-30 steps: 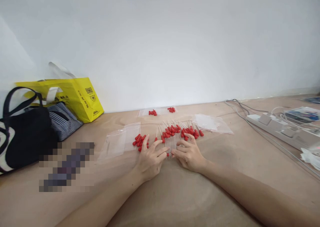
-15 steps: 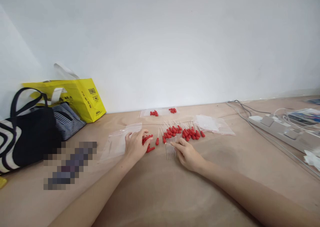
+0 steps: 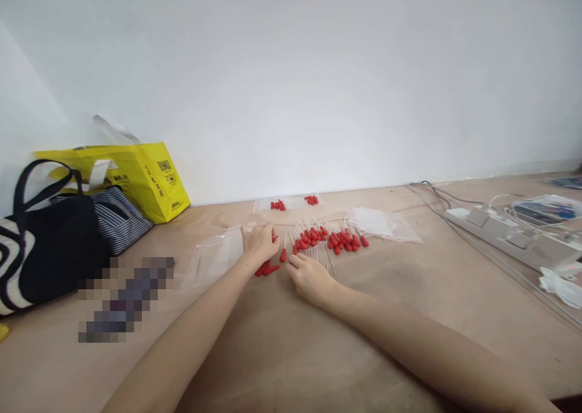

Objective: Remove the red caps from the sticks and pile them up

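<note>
A heap of clear droppers with red rubber bulbs (image 3: 327,240) lies on the tan table (image 3: 386,316). My left hand (image 3: 258,243) is curled over a small group of red-bulbed droppers (image 3: 268,268) at the right edge of a clear plastic bag (image 3: 213,256). My right hand (image 3: 310,276) rests on the table just in front of the heap, its fingers bent over the near ends of some droppers; what it holds, if anything, is hidden.
A second clear bag (image 3: 384,225) lies right of the heap, and a bag with a few red bulbs (image 3: 293,202) lies by the wall. A yellow bag (image 3: 136,179) and a black bag (image 3: 50,243) stand at left. A power strip (image 3: 509,237) with cables lies at right.
My left hand has moved left from the heap onto the red-bulbed droppers beside the clear bag. My right hand has slid left along the heap's near edge.
</note>
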The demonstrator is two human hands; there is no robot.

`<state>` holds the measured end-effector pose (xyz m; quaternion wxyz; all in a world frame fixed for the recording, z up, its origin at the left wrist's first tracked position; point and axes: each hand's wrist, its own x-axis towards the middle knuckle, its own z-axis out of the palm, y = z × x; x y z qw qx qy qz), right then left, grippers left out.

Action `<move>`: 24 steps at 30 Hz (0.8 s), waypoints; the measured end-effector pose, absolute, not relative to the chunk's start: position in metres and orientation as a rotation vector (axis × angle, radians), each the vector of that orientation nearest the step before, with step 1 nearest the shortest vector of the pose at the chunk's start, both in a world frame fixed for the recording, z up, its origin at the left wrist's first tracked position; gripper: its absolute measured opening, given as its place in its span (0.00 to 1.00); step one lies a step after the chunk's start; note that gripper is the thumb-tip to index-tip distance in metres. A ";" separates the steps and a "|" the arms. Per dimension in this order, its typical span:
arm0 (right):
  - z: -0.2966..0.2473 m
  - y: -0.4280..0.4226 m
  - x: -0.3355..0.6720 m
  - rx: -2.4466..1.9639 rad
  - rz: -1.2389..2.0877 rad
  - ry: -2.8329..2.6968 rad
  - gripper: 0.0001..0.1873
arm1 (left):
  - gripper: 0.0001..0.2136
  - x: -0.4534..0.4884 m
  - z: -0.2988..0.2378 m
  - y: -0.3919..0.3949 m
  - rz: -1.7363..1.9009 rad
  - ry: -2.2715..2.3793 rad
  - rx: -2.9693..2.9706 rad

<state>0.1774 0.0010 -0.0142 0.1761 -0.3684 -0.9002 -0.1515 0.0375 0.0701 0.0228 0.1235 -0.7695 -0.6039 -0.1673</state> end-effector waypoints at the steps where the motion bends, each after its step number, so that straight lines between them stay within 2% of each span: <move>1: -0.015 0.001 0.175 -1.056 -0.456 -2.559 0.08 | 0.04 0.039 0.021 0.068 -0.481 -1.745 -2.254; 12: -0.017 -0.005 0.165 -1.127 -0.406 -2.575 0.11 | 0.13 0.044 0.016 0.053 -0.423 -1.696 -2.256; 19: -0.018 -0.008 0.201 -1.095 -0.290 -2.333 0.11 | 0.10 0.053 0.012 0.054 -0.380 -1.708 -2.274; 24: -0.024 -0.009 0.248 -1.047 -0.350 -2.240 0.09 | 0.11 0.057 0.017 0.053 -0.403 -1.751 -2.198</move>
